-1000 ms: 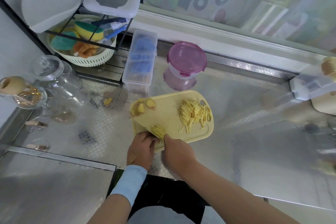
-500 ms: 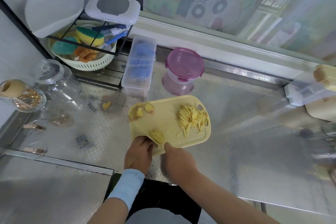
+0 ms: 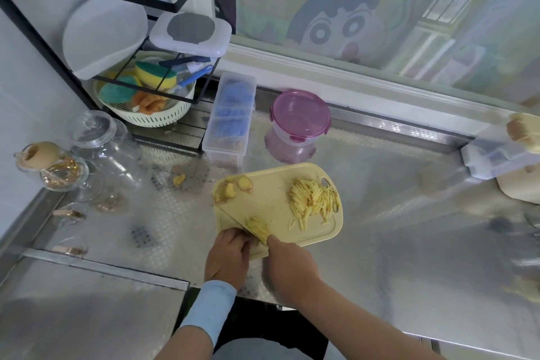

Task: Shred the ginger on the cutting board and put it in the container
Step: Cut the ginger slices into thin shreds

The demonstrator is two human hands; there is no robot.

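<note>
A pale yellow cutting board (image 3: 271, 202) lies on the steel counter. A pile of ginger shreds (image 3: 312, 202) sits at its right end, and unpeeled ginger chunks (image 3: 232, 188) lie at its far left corner. At the near left corner is a small stack of cut ginger (image 3: 257, 228) beside a pale knife blade (image 3: 230, 216) that points up-left. My right hand (image 3: 289, 266) grips the knife's handle. My left hand (image 3: 228, 254) has curled fingers pressing down ginger left of the blade. A round container with a pink lid (image 3: 299, 123) stands shut behind the board.
A clear box with blue contents (image 3: 230, 120) stands left of the container. Glass jars (image 3: 105, 149) and a black rack with a sponge basket (image 3: 146, 102) fill the left. A ginger scrap (image 3: 179, 179) lies on the counter. White boxes (image 3: 496, 158) sit at the right.
The view has shifted slightly. Both hands stay at the board's near left corner with the knife against the small ginger stack; the shred pile has not moved.
</note>
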